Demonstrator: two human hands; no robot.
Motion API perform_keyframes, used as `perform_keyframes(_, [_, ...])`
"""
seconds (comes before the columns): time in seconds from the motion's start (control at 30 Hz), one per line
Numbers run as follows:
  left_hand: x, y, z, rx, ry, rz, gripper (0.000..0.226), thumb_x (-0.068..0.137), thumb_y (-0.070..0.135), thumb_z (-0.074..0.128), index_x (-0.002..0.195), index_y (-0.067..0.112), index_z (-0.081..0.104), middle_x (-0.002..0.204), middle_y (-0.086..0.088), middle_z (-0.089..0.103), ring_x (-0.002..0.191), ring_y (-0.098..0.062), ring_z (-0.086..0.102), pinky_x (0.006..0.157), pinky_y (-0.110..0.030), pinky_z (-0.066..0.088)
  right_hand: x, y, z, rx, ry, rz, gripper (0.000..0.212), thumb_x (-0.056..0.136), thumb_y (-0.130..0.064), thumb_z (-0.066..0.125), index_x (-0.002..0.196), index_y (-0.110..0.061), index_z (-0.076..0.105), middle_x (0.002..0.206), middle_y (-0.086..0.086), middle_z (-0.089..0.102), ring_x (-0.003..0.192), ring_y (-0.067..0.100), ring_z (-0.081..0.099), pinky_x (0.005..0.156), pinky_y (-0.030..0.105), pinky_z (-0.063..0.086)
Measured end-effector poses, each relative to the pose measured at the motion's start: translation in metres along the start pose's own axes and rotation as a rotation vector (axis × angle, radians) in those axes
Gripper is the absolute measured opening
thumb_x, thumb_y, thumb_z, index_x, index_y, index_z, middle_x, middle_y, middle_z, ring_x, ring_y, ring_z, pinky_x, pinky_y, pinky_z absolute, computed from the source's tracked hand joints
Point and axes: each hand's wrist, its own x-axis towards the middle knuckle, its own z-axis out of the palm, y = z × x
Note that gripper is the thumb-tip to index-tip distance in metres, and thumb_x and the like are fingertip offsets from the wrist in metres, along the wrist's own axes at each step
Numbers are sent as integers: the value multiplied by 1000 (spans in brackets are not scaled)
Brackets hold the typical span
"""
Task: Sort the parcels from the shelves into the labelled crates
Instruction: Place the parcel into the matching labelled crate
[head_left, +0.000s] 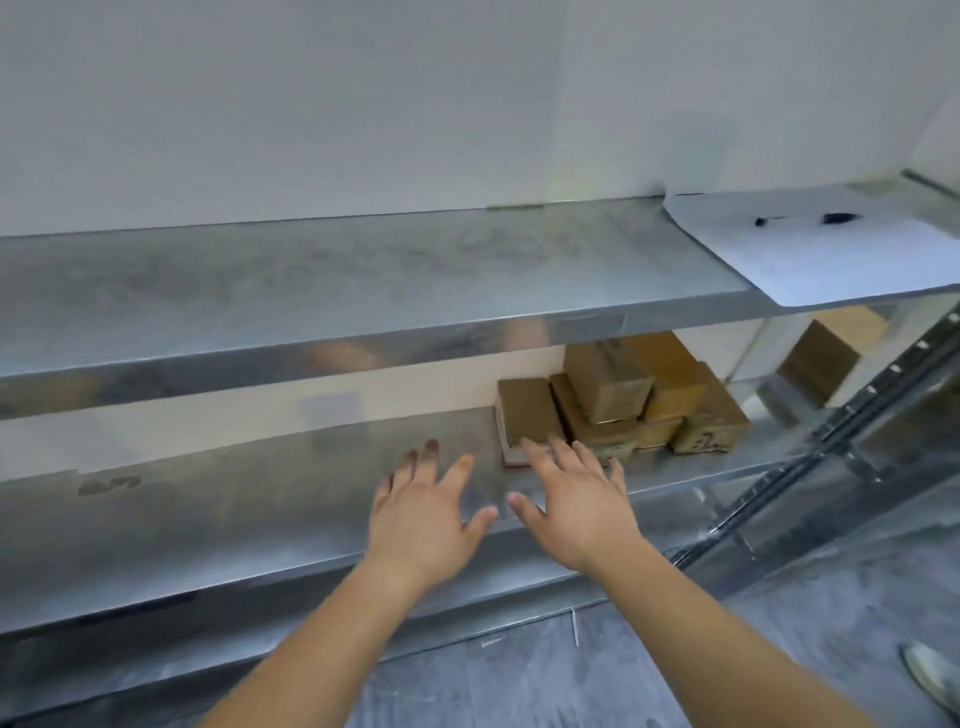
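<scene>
Both forearms reach fwd from the bottom of the head view. Left hand (423, 519) is spread flat, fingers straight, holding nothing, hovering over the middle shelf (234, 519). Right hand (576, 499) is likewise splayed and empty, fingertips right at the near end of the leftmost parcel (527, 415); can't tell if they touch it yet.

Parcels (623, 400) sit stacked toward the right of that shelf, back by the wall: brown cardboard boxes, small, squarish, taped, one tilted on top of the rest. Something's scrawled on the right one, unreadable. No crates in view.

Handling, my guess: light, stiff card, matte so not slippery, corners crush if squeezed hard. Pile's loose, so pulling a bottom box may topple the top one. Best to take the leftmost one by its long sides, thumb opposite fingers, or lift the top box first.

Shelves are galvanised steel, shiny w/ mottled sheen. White sheet (821, 249) lies on the upper shelf (363, 280) at right. Floor (519, 675) looks grey, scuffed.
</scene>
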Motion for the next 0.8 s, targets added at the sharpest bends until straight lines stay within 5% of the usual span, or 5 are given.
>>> perform_keyframes(0.2, [71, 20, 20, -124, -213, 59, 75, 95, 60, 49, 157, 49, 9, 168, -10, 10, 152, -36, 16, 122, -47, 25, 47, 28, 10, -24, -66, -26, 76, 95, -68, 33, 160, -30, 19, 161, 7, 36, 153, 35, 13, 124, 48, 16])
perform_keyframes(0.5, [135, 48, 63, -228, -298, -15, 87, 89, 42, 63, 159, 38, 12, 166, -9, 22, 148, -36, 26, 118, -40, 30, 95, 58, 33, -48, -162, -140, 78, 98, -52, 46, 163, -26, 11, 169, 17, 8, 157, 31, -5, 125, 46, 10])
perform_keyframes(0.6, [136, 56, 79, -349, -206, -25, 71, 86, 26, 63, 151, 29, 34, 147, -5, 51, 128, -32, 51, 99, -31, 43, 96, 64, 42, 21, -103, -164, 64, 99, -45, 44, 156, -21, 31, 162, 16, 24, 154, 34, 10, 123, 46, 22])
perform_keyframes(0.7, [126, 59, 88, -471, -41, -30, 46, 85, 16, 60, 130, 20, 55, 117, -6, 70, 102, -28, 65, 79, -29, 48, 94, 66, 50, 67, -32, -211, 44, 97, -39, 40, 124, -13, 63, 132, 17, 49, 131, 39, 42, 109, 48, 40])
perform_keyframes(0.8, [111, 63, 91, -492, 74, -87, 21, 88, 29, 54, 100, 14, 64, 91, -7, 71, 87, -28, 66, 71, -38, 48, 88, 66, 54, 147, -2, -234, 33, 100, -33, 40, 115, -15, 63, 123, 15, 52, 111, 41, 55, 96, 44, 45])
